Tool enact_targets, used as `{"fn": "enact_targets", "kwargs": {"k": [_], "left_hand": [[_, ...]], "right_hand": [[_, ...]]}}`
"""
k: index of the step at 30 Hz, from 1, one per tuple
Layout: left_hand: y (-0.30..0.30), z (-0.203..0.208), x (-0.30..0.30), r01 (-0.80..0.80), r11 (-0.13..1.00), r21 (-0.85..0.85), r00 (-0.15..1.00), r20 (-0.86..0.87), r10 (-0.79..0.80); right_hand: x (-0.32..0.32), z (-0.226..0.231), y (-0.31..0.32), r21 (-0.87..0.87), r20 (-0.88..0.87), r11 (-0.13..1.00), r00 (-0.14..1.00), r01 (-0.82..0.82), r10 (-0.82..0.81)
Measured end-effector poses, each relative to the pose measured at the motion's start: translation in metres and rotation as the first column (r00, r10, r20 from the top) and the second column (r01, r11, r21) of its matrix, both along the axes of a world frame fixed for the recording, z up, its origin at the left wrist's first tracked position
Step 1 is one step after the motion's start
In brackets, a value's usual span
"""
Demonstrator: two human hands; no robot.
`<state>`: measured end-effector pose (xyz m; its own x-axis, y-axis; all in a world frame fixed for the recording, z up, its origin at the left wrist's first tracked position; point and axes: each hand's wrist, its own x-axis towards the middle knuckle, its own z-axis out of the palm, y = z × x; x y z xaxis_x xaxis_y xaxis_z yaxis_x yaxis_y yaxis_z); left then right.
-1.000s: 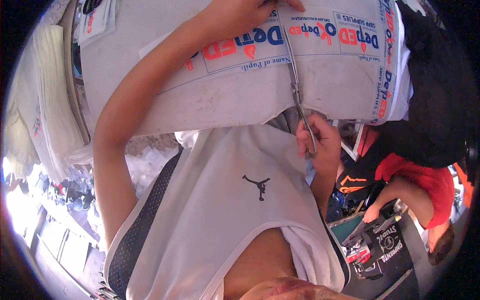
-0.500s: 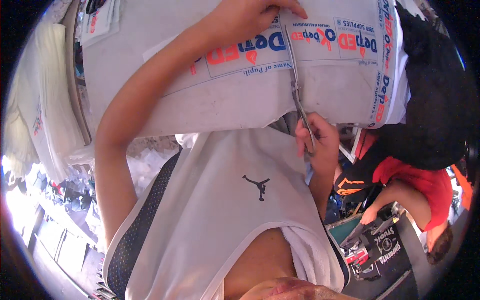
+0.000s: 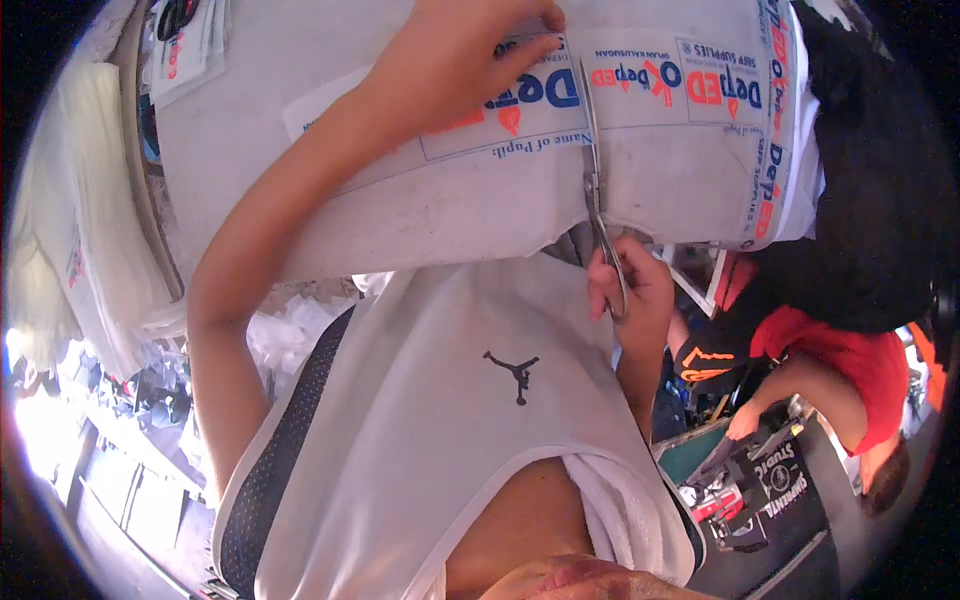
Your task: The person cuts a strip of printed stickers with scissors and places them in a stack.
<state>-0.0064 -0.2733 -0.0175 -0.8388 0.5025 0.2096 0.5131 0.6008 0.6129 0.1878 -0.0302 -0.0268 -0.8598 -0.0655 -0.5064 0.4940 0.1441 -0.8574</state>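
Note:
A translucent plastic sheet with blue and red print is spread over the work surface in front of me. In my right hand, at the sheet's near edge, I grip metal scissors by the handles. Their long blades point away from me over the sheet, one showing along the printed panels. Near the blade tips, my left hand rests on the print, its thumb and forefinger bent with a gap between them. The other left fingers are mostly hidden.
Pale plastic strips hang at the left. Small printed pieces lie at the far left, with a dark-handled tool on them. Black material is bunched at the right. A person in red works beside a bench at the lower right.
My left hand has drawn its forefinger in from a stretched position and shifted slightly. The scissors have tipped a little and my right hand has moved slightly nearer to me.

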Motion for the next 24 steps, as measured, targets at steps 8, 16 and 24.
{"fn": "enact_targets", "kwargs": {"k": [8, 16, 24], "left_hand": [[-0.003, -0.01, -0.002, 0.004, 0.998, 0.068, 1.0, 0.0, -0.004], [-0.004, -0.012, -0.002, 0.049, 0.993, 0.106, 0.999, -0.002, -0.049], [-0.006, -0.011, -0.002, 0.06, 0.994, 0.095, 0.998, 0.003, -0.06]], "right_hand": [[-0.009, 0.006, -0.007, -0.042, -0.03, 0.998, 0.999, -0.046, 0.045], [-0.013, 0.009, -0.012, 0.013, -0.042, 0.999, 0.998, -0.043, 0.044], [-0.012, 0.003, -0.014, -0.006, 0.008, 1.0, 1.0, -0.012, 0.012]]}}
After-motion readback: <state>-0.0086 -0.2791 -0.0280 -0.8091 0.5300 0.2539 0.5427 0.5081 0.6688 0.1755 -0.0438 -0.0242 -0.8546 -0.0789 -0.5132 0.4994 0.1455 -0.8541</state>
